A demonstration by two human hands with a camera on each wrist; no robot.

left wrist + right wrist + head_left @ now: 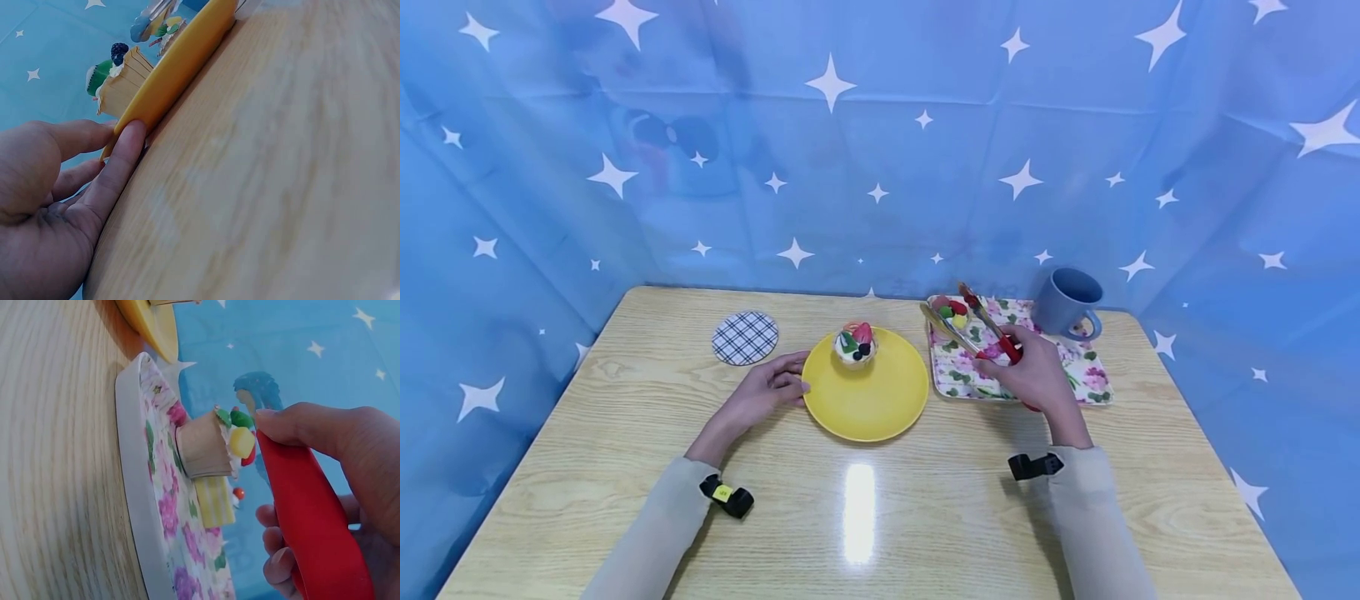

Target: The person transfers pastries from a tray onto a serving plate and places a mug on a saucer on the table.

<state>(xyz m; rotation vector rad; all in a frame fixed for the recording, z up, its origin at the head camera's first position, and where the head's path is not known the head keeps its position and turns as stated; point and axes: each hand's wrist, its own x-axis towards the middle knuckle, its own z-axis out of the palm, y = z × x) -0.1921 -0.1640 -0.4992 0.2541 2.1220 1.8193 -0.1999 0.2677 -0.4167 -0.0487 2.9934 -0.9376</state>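
My left hand (765, 388) pinches the left rim of a yellow plate (865, 408), which rests on the table. On the plate's far part stands a fruit-topped cupcake (854, 347). My right hand (1037, 372) grips red-handled tongs (306, 512) above a floral tray (958, 379). The tongs' two arms are spread, their tips beside and above a second cupcake (206, 445) on the tray. That cupcake carries green, yellow and red toppings. Behind it in the right wrist view is a yellow striped cake slice (214, 500), mostly covered by the tongs in the head view.
A blue-grey mug (1060, 304) stands at the tray's far right corner, handle toward the near right. A round checked coaster (745, 337) lies at the table's far left. A blue star-patterned curtain (880, 150) hangs right behind the wooden table (775, 533).
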